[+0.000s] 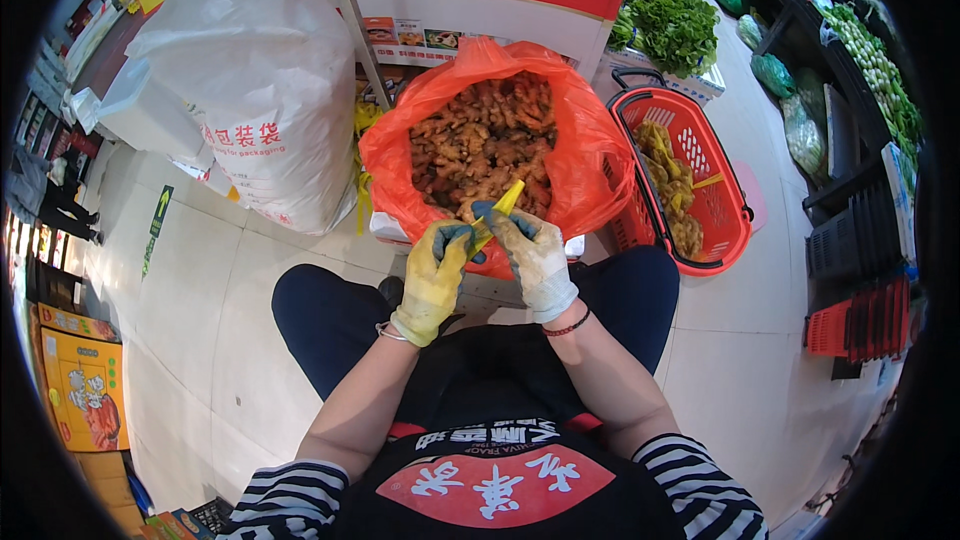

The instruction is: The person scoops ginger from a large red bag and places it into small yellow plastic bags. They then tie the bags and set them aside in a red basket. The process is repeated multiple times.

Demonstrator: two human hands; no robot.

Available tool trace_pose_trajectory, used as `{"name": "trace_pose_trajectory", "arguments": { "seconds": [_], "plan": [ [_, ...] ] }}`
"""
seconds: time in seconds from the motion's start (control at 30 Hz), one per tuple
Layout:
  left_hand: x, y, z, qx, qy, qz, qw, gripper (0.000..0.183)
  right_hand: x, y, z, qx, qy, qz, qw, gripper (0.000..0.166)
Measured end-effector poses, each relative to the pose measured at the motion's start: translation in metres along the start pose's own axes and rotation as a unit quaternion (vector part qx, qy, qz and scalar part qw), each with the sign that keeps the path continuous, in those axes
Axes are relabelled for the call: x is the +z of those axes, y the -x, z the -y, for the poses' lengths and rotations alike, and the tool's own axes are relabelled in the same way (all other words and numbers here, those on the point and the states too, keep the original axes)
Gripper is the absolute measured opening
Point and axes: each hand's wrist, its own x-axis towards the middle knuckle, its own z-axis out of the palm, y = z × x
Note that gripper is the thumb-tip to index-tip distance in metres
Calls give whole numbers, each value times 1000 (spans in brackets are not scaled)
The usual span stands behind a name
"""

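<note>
Both my hands wear stained work gloves and meet over the near rim of a red plastic bag [592,165]. A narrow yellow strip, perhaps a folded mesh bag [510,197], is pinched between them. My left hand [433,277], in a yellowed glove, grips its lower end. My right hand [534,255], in a paler glove with grey-blue fingertips, holds it farther up, and the free tip points up and right. Just beyond lies a heap of ginger roots [480,142] inside the opened red bag.
Right of the bag stands a red shopping basket [716,195] holding yellow mesh bags of ginger [667,180]. A large white woven sack [255,82] rises at left beside a metal post [356,22]. Leafy lettuce [667,19] sits behind the basket. A person [52,195] stands far left.
</note>
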Motion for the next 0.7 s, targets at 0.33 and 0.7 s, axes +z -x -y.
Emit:
{"name": "trace_pose_trajectory", "arguments": {
  "seconds": [0.33, 0.7],
  "plan": [
    [-3, -5, 5, -35, 56, 23, 998, 32, -5, -8, -1, -89, -82, -117, 986, 17],
    [-3, -20, -20, -95, 157, 81, 980, 33, -6, 2, -13, -217, 188, -31, 957, 20]
  ]
}}
